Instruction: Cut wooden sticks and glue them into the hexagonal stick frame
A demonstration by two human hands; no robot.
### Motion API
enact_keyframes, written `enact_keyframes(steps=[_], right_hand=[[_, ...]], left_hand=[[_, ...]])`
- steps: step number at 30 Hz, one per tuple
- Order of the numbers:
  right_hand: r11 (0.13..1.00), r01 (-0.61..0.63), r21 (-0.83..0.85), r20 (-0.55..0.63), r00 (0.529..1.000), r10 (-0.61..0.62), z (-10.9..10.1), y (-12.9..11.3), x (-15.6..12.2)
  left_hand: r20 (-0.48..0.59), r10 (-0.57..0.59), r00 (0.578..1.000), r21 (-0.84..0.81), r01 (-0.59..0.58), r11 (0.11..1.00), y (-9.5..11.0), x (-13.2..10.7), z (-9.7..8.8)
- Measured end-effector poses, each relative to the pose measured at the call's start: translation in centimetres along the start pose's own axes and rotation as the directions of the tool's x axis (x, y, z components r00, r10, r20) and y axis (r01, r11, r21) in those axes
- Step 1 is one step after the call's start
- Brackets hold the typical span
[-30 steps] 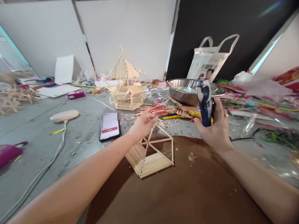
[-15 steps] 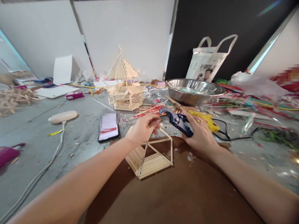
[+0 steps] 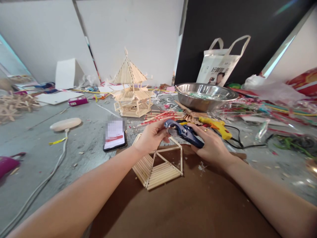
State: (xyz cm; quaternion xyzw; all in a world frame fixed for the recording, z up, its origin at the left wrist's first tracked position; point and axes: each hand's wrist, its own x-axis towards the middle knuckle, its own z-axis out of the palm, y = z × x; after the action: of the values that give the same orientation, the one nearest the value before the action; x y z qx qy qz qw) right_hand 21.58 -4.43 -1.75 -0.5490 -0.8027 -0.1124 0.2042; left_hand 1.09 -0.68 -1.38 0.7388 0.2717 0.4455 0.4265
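My right hand [image 3: 211,145] grips a dark blue cutter [image 3: 183,131], its head pointing left. My left hand [image 3: 151,137] is pinched closed right at the cutter's jaws, holding something thin that I cannot make out. Both hands hover just above a half-covered hexagonal frame of wooden sticks [image 3: 158,163], which lies on a brown board [image 3: 188,198].
A phone [image 3: 114,135] lies left of the frame. Behind stand a stick pagoda model [image 3: 131,89], a steel bowl [image 3: 205,96] and a white tote bag [image 3: 220,66]. A yellow glue gun [image 3: 216,125] with black cord lies right. Loose sticks and wrappers clutter the grey table.
My right hand has lowered the cutter from upright at the right to lying flat, and brought it left until its jaws meet my left hand's fingers.
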Motion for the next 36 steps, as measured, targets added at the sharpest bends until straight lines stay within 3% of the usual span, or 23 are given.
enact_keyframes(steps=[9, 24, 36], right_hand=[[0.999, 0.030, 0.022, -0.013, 0.999, -0.030, 0.1, 0.2, -0.1], [0.996, 0.090, 0.024, -0.048, 0.995, -0.089, 0.8, 0.8, -0.3], [0.994, 0.015, 0.105, 0.029, 0.999, -0.018, 0.5, 0.8, -0.3]], left_hand=[[0.006, 0.029, 1.000, 0.127, -0.030, 0.991, 0.1, -0.1, -0.3], [0.021, -0.032, 0.999, 0.089, 0.030, 0.996, -0.4, -0.1, 0.1], [-0.011, -0.105, 0.994, 0.172, 0.105, 0.979, 0.3, -0.3, 0.2]])
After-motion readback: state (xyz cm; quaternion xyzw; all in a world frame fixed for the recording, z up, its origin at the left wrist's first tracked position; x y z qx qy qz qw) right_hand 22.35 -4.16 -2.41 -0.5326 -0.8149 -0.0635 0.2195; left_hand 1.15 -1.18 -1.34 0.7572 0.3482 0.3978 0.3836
